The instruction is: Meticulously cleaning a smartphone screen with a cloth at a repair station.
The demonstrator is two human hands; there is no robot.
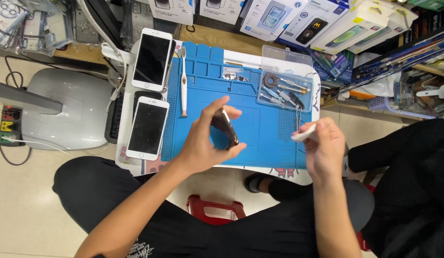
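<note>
Nearest us a red stool (215,210) sits under the counter (241,57), whose blue mat (260,138) lies below both hands. Our left hand (207,138) has its fingers (221,102) curled tight around a dark phone (225,128) held on edge above the mat, while our right hand (324,145) pinches a small white piece (303,134). Farther off lie two white phones (148,126), a toothbrush (184,81) and a clear tool box (284,88).

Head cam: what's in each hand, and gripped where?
Left hand holds a dark phone by its long edges, thumb opposite fingers. Right hand pinches the end of a small white object; too blurred to identify.
</note>
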